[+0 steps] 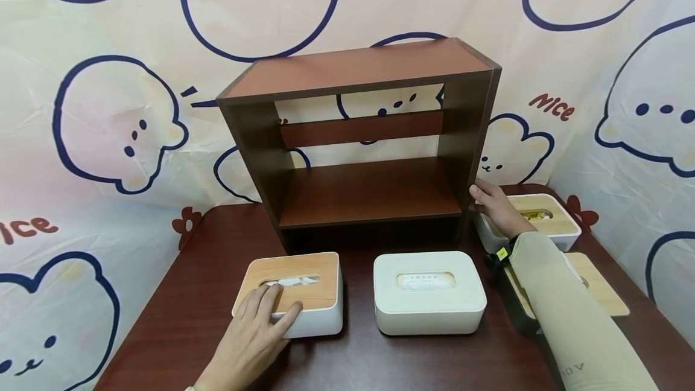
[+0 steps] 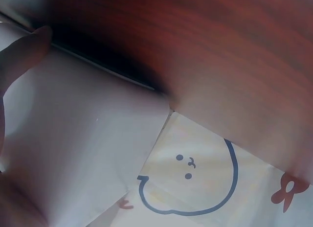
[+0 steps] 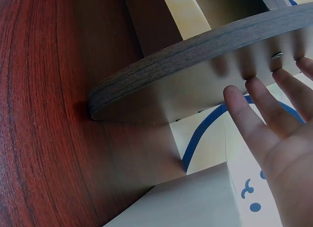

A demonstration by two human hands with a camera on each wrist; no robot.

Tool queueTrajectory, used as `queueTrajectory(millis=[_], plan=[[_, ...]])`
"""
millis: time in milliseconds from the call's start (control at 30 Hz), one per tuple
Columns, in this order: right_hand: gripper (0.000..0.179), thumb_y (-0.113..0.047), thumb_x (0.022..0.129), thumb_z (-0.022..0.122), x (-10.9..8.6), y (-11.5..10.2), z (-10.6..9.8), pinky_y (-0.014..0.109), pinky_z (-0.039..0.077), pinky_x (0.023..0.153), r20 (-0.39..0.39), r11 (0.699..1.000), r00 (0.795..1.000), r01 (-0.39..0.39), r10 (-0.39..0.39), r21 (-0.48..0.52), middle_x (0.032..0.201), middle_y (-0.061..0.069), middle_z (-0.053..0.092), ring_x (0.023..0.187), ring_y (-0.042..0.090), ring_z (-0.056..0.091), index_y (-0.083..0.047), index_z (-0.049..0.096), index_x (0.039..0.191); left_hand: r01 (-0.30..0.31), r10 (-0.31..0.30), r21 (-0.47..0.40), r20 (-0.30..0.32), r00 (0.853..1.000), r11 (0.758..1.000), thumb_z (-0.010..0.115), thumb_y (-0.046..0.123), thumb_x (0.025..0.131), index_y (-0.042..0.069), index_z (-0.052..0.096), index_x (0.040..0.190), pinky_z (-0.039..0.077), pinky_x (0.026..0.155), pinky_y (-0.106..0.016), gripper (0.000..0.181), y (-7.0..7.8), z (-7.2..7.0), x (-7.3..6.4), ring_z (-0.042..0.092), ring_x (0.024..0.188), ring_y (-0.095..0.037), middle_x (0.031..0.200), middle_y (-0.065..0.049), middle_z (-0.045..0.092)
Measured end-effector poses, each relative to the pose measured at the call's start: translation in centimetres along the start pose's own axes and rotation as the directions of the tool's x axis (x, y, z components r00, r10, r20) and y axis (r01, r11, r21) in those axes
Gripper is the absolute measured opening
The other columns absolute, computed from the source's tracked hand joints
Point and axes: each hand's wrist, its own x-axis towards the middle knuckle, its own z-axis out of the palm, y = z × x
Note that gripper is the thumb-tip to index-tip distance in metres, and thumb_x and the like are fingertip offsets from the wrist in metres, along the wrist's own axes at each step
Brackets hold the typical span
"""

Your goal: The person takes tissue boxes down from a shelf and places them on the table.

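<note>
My left hand (image 1: 255,330) rests over the near left part of a white tissue box with a wooden lid (image 1: 320,294), its fingers on the lid beside the slot, where white tissue shows. In the left wrist view, the thumb (image 2: 29,53) lies along the edge of the box's pale wall (image 2: 93,124). With extended fingertips, my right hand (image 1: 496,207) touches the outer right side of a brown wooden shelf (image 1: 374,192). Seen in the right wrist view, the fingers (image 3: 252,119) reach the shelf's side panel (image 3: 156,102) and the palm holds nothing.
An all-white tissue box (image 1: 429,300) stands in front of the shelf. Right of the shelf is a wooden-lidded box (image 1: 564,228) with yellow packets in its slot. Nearer, another wooden-lidded box (image 1: 602,288) is partly behind my right sleeve. Bear-printed cloth (image 1: 119,228) surrounds the dark red table (image 1: 179,330).
</note>
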Motion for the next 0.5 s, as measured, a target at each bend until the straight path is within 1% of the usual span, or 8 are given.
queueTrajectory(millis=[100, 233, 300, 500], plan=[[0.062, -0.037, 0.107, 0.034, 0.08, 0.05, -0.09, 0.059, 0.034, 0.102, 0.003, 1.000, 1.000, -0.003, 0.003, 0.005, 0.151, 0.027, 0.029, 0.128, 0.041, 0.040, 0.001, 0.019, 0.154, -0.002, 0.002, -0.014, -0.009, 1.000, 1.000, 0.065, 0.014, 0.058, 0.010, 0.061, 0.116, 0.040, 0.086, -0.057, 0.059, -0.09, 0.11, 0.07, 0.050, 0.101, -0.051, 0.114, -0.032, 0.052], [0.063, -0.038, 0.107, 0.034, 0.12, 0.08, -0.16, 0.059, 0.033, 0.103, 0.006, 1.000, 1.000, -0.009, 0.009, 0.009, 0.152, 0.026, 0.028, 0.130, 0.042, 0.038, 0.000, 0.019, 0.154, 0.005, -0.005, -0.002, -0.003, 1.000, 1.000, 0.075, 0.011, 0.048, 0.011, 0.061, 0.116, 0.040, 0.087, -0.057, 0.070, -0.13, 0.27, 0.31, 0.050, 0.102, -0.050, 0.114, -0.031, 0.052], [0.063, -0.039, 0.107, 0.034, 0.12, 0.06, -0.15, 0.059, 0.034, 0.102, 0.003, 1.000, 1.000, -0.009, 0.009, 0.010, 0.152, 0.026, 0.029, 0.129, 0.042, 0.038, 0.000, 0.019, 0.154, 0.011, -0.011, 0.009, 0.001, 1.000, 1.000, 0.079, 0.010, 0.045, 0.011, 0.061, 0.116, 0.040, 0.087, -0.057, 0.073, -0.11, 0.36, 0.46, 0.050, 0.103, -0.050, 0.114, -0.031, 0.052], [0.062, -0.037, 0.107, 0.035, 0.10, -0.09, 0.02, 0.059, 0.033, 0.103, 0.001, 1.000, 1.000, -0.014, 0.014, 0.021, 0.153, 0.025, 0.027, 0.131, 0.042, 0.036, 0.000, 0.019, 0.154, 0.014, -0.015, 0.033, 0.014, 1.000, 0.999, 0.082, 0.012, 0.046, 0.010, 0.059, 0.118, 0.040, 0.087, -0.057, 0.076, -0.13, 0.51, 0.60, 0.050, 0.102, -0.050, 0.114, -0.031, 0.051]])
